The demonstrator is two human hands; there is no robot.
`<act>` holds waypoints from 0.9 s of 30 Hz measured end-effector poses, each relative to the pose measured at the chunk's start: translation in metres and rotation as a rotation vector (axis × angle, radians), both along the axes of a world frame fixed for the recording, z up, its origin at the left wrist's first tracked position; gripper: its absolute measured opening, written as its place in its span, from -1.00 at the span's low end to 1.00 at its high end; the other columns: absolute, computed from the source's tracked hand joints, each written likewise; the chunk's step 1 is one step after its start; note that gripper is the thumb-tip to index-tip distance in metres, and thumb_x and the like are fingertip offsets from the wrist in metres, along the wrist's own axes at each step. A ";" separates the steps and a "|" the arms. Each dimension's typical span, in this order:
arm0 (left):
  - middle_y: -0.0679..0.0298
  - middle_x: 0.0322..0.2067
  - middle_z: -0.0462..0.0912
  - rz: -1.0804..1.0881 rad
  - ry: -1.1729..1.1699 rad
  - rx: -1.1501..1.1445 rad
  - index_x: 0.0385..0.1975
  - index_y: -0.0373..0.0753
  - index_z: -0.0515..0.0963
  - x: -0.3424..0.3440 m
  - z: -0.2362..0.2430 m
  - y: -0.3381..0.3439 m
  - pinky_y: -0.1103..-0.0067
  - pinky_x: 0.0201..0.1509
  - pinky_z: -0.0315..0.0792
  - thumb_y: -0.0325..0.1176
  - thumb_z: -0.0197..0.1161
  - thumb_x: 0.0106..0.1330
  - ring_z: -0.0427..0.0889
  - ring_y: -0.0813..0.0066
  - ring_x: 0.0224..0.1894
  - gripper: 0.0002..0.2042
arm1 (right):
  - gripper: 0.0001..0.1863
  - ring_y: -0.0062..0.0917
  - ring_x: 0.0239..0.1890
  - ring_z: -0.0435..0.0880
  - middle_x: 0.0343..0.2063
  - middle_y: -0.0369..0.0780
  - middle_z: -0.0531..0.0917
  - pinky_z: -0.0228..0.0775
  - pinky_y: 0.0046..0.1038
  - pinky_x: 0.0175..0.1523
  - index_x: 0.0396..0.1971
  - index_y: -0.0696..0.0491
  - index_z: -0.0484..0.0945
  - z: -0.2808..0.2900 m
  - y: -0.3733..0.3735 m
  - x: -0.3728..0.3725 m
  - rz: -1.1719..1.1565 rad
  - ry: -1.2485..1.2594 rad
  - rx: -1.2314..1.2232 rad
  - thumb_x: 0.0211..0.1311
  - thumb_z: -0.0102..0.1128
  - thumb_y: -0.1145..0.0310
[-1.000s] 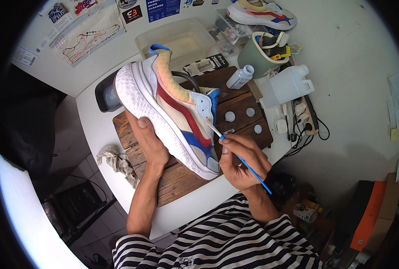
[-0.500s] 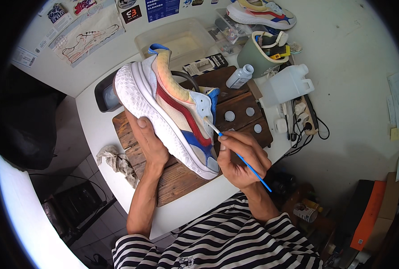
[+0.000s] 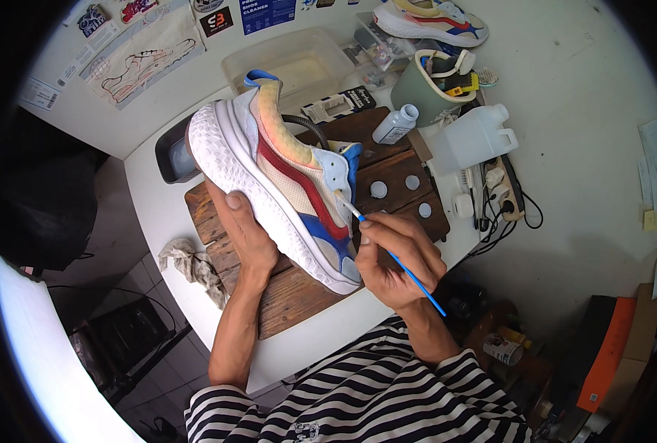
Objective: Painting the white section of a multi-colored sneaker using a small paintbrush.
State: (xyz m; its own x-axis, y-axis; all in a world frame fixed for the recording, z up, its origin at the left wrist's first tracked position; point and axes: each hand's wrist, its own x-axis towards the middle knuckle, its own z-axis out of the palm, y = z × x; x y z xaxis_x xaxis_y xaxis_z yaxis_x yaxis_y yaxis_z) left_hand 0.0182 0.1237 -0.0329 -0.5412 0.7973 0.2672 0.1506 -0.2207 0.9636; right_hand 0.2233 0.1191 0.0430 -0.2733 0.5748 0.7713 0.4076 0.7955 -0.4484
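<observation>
1. Filling the middle of the view, the sneaker (image 3: 288,193) is held over the wooden board (image 3: 295,306), heel toward the upper left and toe toward the lower right. Its white sole is thick, with a faceted, scaly texture at the heel; the upper joins cream mesh, a wavy red stripe, blue and grey panels and a yellowish padded collar.
2. The board has dark, grained planks and lies on a smooth white table (image 3: 317,347). A crumpled greyish cloth (image 3: 194,267) lies at its left edge.
3. Counted: 2 sneakers, the other sneaker (image 3: 431,23) standing at the back; 3 small pale discs (image 3: 378,190) on the board; 1 open, pale plastic bottle (image 3: 395,125); 1 translucent jug (image 3: 474,142) with a handle; 1 green bucket (image 3: 420,90) of tools; 1 clear rectangular tub (image 3: 291,65).
4. The left hand (image 3: 246,232) is clamped on the sneaker from below, thumb against the sole's side; its other fingers are mostly hidden behind.
5. The right hand (image 3: 402,262) pinches 1 slim blue brush (image 3: 415,281), thumb and index finger together near the metal collar, the other fingers curled in. The brush's tip meets the pale blue lace panel.
</observation>
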 end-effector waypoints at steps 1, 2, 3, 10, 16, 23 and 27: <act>-0.17 0.39 0.26 -0.004 -0.005 -0.001 0.52 -0.45 0.01 -0.001 0.000 0.000 0.25 0.52 0.12 0.38 -0.31 0.53 0.28 0.06 0.45 -0.07 | -0.83 -0.28 -0.33 0.78 -0.32 -0.04 0.76 0.68 -0.37 -0.24 -0.23 0.25 0.66 -0.001 -0.001 0.001 0.001 0.001 0.000 0.16 0.37 0.63; -0.17 0.39 0.26 -0.003 -0.005 -0.001 0.52 -0.45 0.01 -0.001 0.000 0.001 0.25 0.52 0.12 0.38 -0.31 0.53 0.28 0.06 0.45 -0.07 | -0.84 -0.28 -0.34 0.78 -0.33 -0.04 0.75 0.67 -0.38 -0.25 -0.24 0.26 0.66 -0.004 -0.002 0.004 0.013 0.011 -0.023 0.16 0.37 0.63; -0.16 0.38 0.27 0.012 -0.006 0.003 0.52 -0.45 0.02 0.000 -0.001 0.001 0.25 0.51 0.13 0.39 -0.30 0.53 0.30 0.08 0.44 -0.07 | -0.85 -0.29 -0.35 0.78 -0.34 -0.04 0.75 0.67 -0.38 -0.26 -0.24 0.26 0.66 -0.005 -0.003 0.005 0.026 0.021 -0.047 0.17 0.37 0.63; -0.14 0.38 0.28 -0.027 -0.048 0.013 0.53 -0.44 -0.01 0.001 0.001 -0.001 0.27 0.51 0.15 0.38 -0.28 0.54 0.31 0.10 0.43 -0.07 | -0.89 -0.31 -0.37 0.77 -0.35 -0.04 0.74 0.65 -0.43 -0.30 -0.27 0.27 0.64 -0.004 -0.003 0.004 0.036 0.019 -0.033 0.19 0.33 0.66; -0.14 0.40 0.26 0.028 0.048 0.013 0.53 -0.43 -0.01 -0.001 -0.001 0.001 0.27 0.51 0.14 0.34 -0.28 0.56 0.31 0.11 0.43 -0.10 | -0.77 -0.36 -0.38 0.75 -0.34 -0.08 0.73 0.60 -0.47 -0.30 -0.24 0.22 0.63 -0.026 -0.002 0.034 -0.161 0.213 -0.162 0.06 0.32 0.69; -0.14 0.39 0.27 -0.014 -0.029 0.029 0.52 -0.45 0.02 0.002 0.002 -0.001 0.29 0.51 0.13 0.30 -0.29 0.59 0.30 0.12 0.44 -0.14 | -0.77 -0.33 -0.35 0.77 -0.33 -0.09 0.74 0.60 -0.42 -0.25 -0.25 0.19 0.64 -0.057 0.019 0.053 -0.230 -0.032 -0.226 0.06 0.33 0.69; -0.14 0.38 0.29 -0.004 -0.014 0.025 0.51 -0.45 0.04 0.000 -0.001 -0.001 0.29 0.50 0.14 0.30 -0.29 0.59 0.31 0.12 0.43 -0.14 | -0.77 -0.31 -0.34 0.77 -0.33 -0.10 0.74 0.60 -0.40 -0.24 -0.24 0.19 0.65 -0.062 0.022 0.050 -0.242 -0.043 -0.271 0.07 0.32 0.70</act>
State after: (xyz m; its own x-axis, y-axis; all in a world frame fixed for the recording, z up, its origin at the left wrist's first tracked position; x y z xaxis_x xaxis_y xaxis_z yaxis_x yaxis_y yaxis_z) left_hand 0.0182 0.1226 -0.0339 -0.5421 0.7924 0.2797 0.1364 -0.2455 0.9597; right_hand 0.2735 0.1411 -0.0188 -0.1329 0.8086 0.5732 0.5925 0.5284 -0.6080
